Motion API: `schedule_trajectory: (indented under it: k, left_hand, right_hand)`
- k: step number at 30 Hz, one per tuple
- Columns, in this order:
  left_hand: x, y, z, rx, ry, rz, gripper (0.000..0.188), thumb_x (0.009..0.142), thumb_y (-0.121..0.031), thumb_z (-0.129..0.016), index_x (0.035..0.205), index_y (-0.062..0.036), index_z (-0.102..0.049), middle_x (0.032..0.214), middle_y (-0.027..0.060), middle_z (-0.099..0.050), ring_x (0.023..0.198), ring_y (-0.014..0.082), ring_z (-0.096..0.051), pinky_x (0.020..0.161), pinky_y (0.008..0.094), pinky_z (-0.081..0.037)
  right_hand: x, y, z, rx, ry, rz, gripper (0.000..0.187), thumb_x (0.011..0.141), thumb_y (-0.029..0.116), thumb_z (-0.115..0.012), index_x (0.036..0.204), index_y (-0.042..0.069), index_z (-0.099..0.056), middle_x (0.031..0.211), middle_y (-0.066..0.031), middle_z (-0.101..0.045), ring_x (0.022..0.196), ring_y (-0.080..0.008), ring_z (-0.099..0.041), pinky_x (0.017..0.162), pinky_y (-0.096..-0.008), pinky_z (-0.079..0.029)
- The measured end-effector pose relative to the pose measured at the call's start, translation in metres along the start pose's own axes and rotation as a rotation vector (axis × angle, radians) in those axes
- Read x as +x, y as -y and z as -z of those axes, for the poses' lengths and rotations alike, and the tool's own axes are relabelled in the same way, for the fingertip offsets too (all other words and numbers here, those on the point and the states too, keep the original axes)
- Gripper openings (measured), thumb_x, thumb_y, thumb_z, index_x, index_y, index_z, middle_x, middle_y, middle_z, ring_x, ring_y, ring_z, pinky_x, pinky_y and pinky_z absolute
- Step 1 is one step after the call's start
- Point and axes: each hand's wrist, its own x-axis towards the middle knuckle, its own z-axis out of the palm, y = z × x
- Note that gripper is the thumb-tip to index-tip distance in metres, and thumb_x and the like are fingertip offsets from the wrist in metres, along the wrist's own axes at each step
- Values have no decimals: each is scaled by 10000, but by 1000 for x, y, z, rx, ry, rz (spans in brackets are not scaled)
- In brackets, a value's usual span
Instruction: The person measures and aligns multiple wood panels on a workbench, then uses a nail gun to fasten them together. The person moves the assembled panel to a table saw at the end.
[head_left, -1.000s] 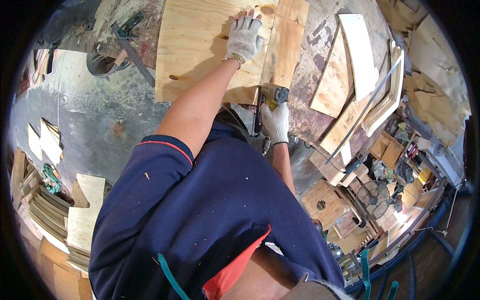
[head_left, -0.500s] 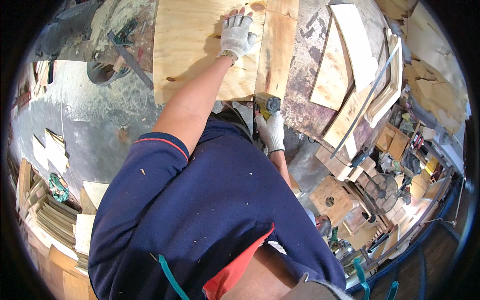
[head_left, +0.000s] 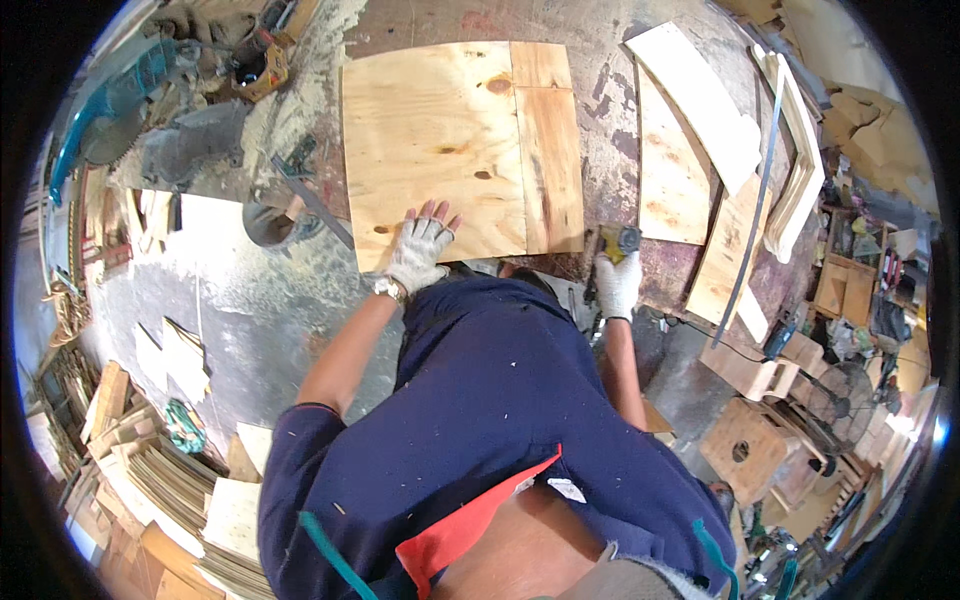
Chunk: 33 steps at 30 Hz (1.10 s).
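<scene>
My left hand, in a grey-white fingerless glove, lies flat near the front left corner of a square plywood panel, fingers spread. A narrower plywood strip runs along the panel's right side, flush against it. My right hand, gloved too, is wrapped round a yellow and black tool with a round dark cap, which looks like a nail gun. The tool is just off the strip's front right corner; its lower end is hidden.
Right of the panel lie curved plywood pieces and a long thin metal bar. A dark metal square sits to the left. Stacked thin boards stand lower left; a fan and wooden boxes are at right.
My left hand has slid back from the panel's far part to its front left corner. My right hand has moved right with the nail gun, away from the panel's front edge.
</scene>
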Motion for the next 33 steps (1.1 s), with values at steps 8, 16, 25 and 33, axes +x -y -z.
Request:
schedule_trajectory:
  k: [8, 16, 25, 33]
  left_hand:
    - [-17, -10, -7, 194, -214, 15, 697, 862, -122, -609, 1538, -120, -438, 1590, 179, -419, 1492, 400, -365, 1217, 541, -310]
    - [-32, -66, 224, 231, -438, 2, 464, 761, -179, -748, 1202, -63, -663, 1048, 76, -736, 940, 229, -715, 786, 364, -565]
    - [18, 2, 404, -338, -401, 22, 282, 897, -304, -750, 834, -37, -686, 626, 5, -509, 599, 81, -467, 576, 284, -392]
    - [142, 107, 258, 197, -287, 162, 840, 869, -588, -686, 1507, -90, -464, 1464, 169, -546, 1359, 310, -521, 1117, 412, -433]
  right_hand:
    - [39, -47, 21, 27, 24, 47, 498, 807, 169, -695, 1280, 46, -598, 1045, -234, -731, 969, -407, -710, 845, -472, -552]
    - [44, -56, 16, 87, 54, 69, 480, 804, 162, -695, 1259, 36, -610, 1064, -242, -731, 990, -411, -708, 860, -469, -551]
    - [44, -47, 25, 122, 61, 54, 526, 802, 182, -695, 1294, 32, -586, 1110, -266, -719, 1055, -460, -679, 900, -504, -538]
    - [42, -39, 17, 116, 27, 71, 514, 802, 172, -698, 1283, 27, -589, 1074, -275, -723, 1015, -478, -683, 875, -520, -547]
